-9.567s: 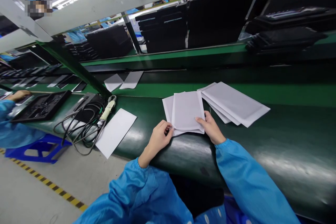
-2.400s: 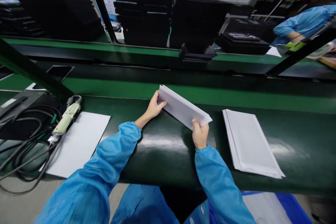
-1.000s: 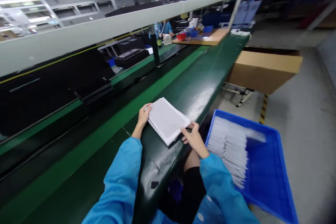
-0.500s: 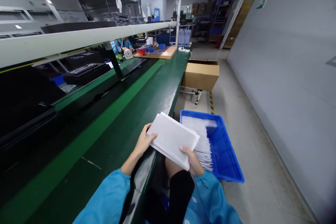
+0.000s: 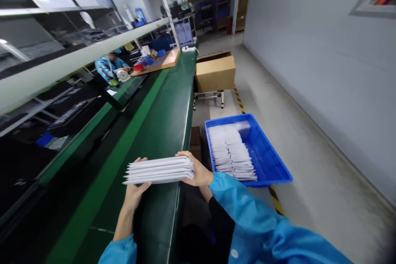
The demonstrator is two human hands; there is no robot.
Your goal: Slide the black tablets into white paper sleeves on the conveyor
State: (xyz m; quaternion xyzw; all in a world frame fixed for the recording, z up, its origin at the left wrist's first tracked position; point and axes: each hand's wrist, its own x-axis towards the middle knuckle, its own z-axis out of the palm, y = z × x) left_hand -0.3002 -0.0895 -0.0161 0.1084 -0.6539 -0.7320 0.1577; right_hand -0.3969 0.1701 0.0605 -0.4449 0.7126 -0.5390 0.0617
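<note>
Both my hands hold a short stack of white padded envelopes [image 5: 159,170], seen edge-on above the near edge of the green bench [image 5: 168,109]. My left hand [image 5: 135,189] grips the stack's left end, thumb on the near side and fingertips showing behind. Around the right end, where the layers look rounded, my right hand [image 5: 198,171] is closed. To the right of the bench, a blue bin [image 5: 268,152] contains rows of similar white envelopes [image 5: 232,150] packed on its left side.
Beyond the bin, a cardboard box [image 5: 215,73] rests on a wheeled stand beside the bench. A co-worker [image 5: 109,66] in blue sits across the bench, near a wooden board [image 5: 168,60] with small bins. A shelf rail [image 5: 62,66] runs along the left; a grey wall [image 5: 297,29] bounds the right.
The stack has moved left over the bench and turned from its flat face to its layered edge. Both hands moved left with it. The view has shifted, showing more of the bin.
</note>
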